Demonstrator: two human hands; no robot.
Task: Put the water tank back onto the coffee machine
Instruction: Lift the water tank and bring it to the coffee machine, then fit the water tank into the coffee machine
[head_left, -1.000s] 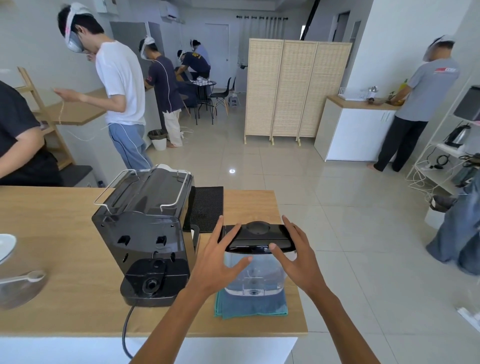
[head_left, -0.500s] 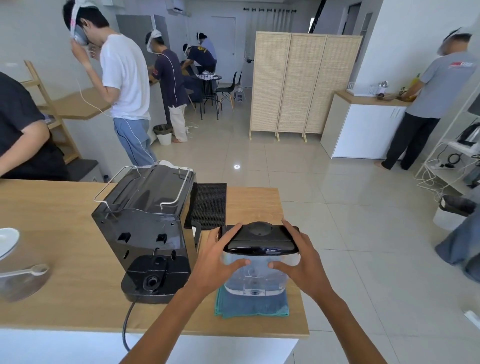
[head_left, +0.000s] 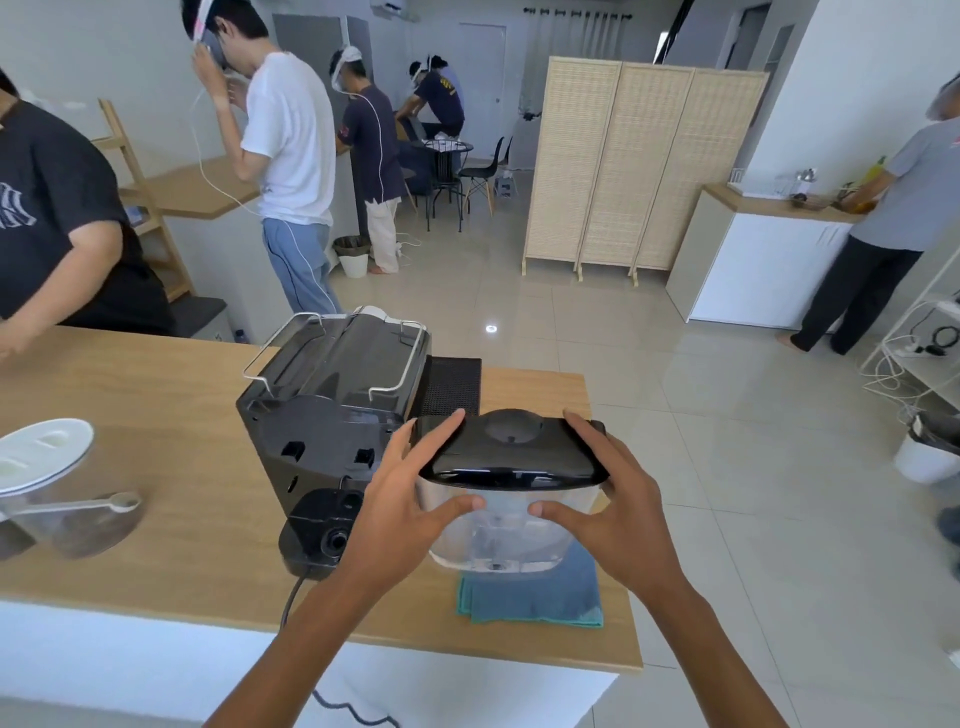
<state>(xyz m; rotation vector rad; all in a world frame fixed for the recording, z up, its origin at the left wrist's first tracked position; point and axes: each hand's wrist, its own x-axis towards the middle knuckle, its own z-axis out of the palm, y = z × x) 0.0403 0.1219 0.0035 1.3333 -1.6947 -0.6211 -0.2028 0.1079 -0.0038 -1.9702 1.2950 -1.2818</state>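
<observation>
The water tank (head_left: 506, 535) is a clear plastic container with a glossy black lid (head_left: 511, 452). It is held just above a folded blue cloth (head_left: 530, 597) near the counter's right end. My left hand (head_left: 410, 499) grips its left side and my right hand (head_left: 613, 499) grips its right side, thumbs on the front wall. The black coffee machine (head_left: 332, 410) stands just left of the tank with its back toward me; its round tank socket (head_left: 332, 540) shows on the low rear base.
The wooden counter (head_left: 156, 441) holds a black mat (head_left: 452, 384) behind the machine and a clear jar with a white lid (head_left: 47, 452) and a spoon (head_left: 78, 506) at the left. A power cord (head_left: 296, 592) hangs over the front edge. Several people stand around the room.
Both hands closed on the tank's sides and lifted it a little off the blue cloth. The view moved closer to the counter.
</observation>
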